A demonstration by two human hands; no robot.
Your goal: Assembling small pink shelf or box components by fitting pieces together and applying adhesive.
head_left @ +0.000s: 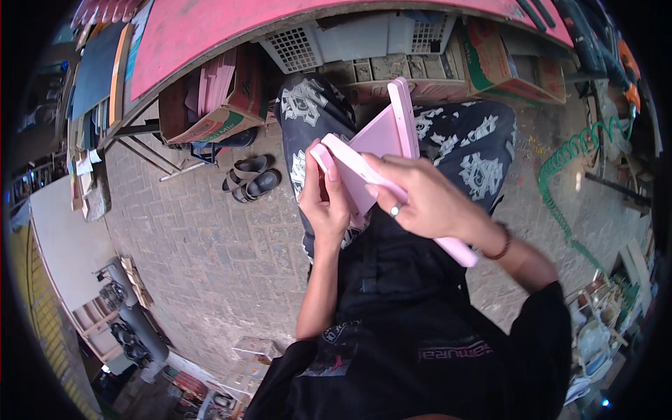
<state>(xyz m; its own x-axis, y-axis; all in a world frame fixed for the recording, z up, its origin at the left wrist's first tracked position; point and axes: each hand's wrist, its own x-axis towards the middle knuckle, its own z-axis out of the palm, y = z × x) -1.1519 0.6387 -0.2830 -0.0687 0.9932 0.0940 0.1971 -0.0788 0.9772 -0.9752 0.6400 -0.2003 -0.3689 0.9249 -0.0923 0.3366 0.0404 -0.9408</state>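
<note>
Over my lap I hold a pink box-like piece made of flat boards. A wide pink panel (374, 140) lies between a far upright pink strip (401, 112) and a long near pink strip (348, 159). My left hand (325, 206) pinches the left corner, thumb and fingers on either side of a short pink end (322, 157). My right hand (430, 196), with a ring and a bracelet, is closed over the middle of the near strip. That strip's other end sticks out below my right wrist. How the boards are joined cannot be made out.
A pink-topped table (280, 17) stands ahead. Beneath it are a grey crate (350, 43), a carton with pink boards (210, 105) and another carton (514, 66). Black sandals (253, 178) lie on the paved floor. A green coiled hose (546, 185) hangs at right, a compressor (133, 315) stands at left.
</note>
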